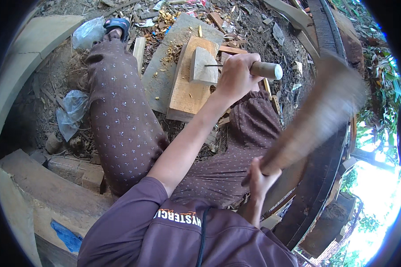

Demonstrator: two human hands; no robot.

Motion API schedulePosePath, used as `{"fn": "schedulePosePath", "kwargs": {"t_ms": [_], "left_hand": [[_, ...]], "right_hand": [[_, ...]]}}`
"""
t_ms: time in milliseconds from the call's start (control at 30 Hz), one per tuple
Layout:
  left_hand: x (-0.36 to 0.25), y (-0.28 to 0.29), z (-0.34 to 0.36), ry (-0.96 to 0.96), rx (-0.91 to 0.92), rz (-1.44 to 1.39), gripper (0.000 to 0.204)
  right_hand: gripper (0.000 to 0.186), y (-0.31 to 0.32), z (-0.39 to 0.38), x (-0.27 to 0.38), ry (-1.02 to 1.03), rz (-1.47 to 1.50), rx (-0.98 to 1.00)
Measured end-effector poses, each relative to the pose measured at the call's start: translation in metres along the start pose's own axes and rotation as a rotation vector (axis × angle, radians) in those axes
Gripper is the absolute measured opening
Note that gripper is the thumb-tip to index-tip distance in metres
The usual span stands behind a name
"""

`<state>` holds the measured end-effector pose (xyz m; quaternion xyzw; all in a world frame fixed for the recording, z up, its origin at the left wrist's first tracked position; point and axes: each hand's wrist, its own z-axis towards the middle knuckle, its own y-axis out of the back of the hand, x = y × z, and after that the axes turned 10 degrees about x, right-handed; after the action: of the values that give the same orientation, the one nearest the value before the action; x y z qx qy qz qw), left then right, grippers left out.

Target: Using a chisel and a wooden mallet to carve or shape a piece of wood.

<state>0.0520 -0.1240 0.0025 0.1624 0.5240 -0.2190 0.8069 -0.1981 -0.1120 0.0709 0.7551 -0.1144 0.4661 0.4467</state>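
Observation:
My left hand [238, 76] is closed around a chisel, its round wooden handle [267, 70] sticking out to the right. The thin dark blade [213, 66] points left and meets a pale wooden block [201, 71]; whether its tip is sunk in cannot be told. That block stands on a thicker wooden board [189, 99] between my legs. At the lower right, my right hand [260, 180] grips the narrow end of a wooden mallet [314, 118]. Its thick head is raised to the right of the chisel and smeared by motion.
Beneath the board lies a flat grey slab [158, 80], strewn with wood chips. Clear plastic bags [72, 109] lie to the left. Curved timber [44, 38] stands at the far left, stacked timber [62, 187] at the lower left. A long dark beam [318, 191] runs along the right.

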Motion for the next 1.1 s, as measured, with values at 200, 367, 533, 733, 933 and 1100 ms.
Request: {"fn": "schedulePosePath", "kwargs": {"t_ms": [200, 367, 533, 733, 933, 1100], "left_hand": [[0.000, 0.001, 0.004, 0.021, 0.034, -0.005, 0.021], [0.000, 0.000, 0.005, 0.006, 0.032, -0.005, 0.021], [0.005, -0.004, 0.007, 0.032, 0.042, 0.011, 0.021], [-0.002, 0.000, 0.014, 0.108, 0.070, -0.025, 0.017], [0.004, 0.000, 0.014, 0.091, 0.046, 0.005, 0.017], [-0.004, 0.010, 0.020, 0.173, 0.059, -0.139, 0.018]], "right_hand": [[0.013, 0.021, 0.009, 0.025, -0.022, -0.225, -0.099], [0.010, -0.005, 0.008, 0.020, 0.017, 0.029, -0.094], [0.014, 0.009, 0.018, 0.022, -0.004, -0.264, -0.084], [0.010, -0.010, 0.016, 0.034, 0.168, 0.151, -0.159], [0.010, 0.006, 0.034, 0.038, 0.019, -0.179, -0.075], [0.013, -0.004, 0.033, 0.048, 0.214, 0.152, -0.143]]}}
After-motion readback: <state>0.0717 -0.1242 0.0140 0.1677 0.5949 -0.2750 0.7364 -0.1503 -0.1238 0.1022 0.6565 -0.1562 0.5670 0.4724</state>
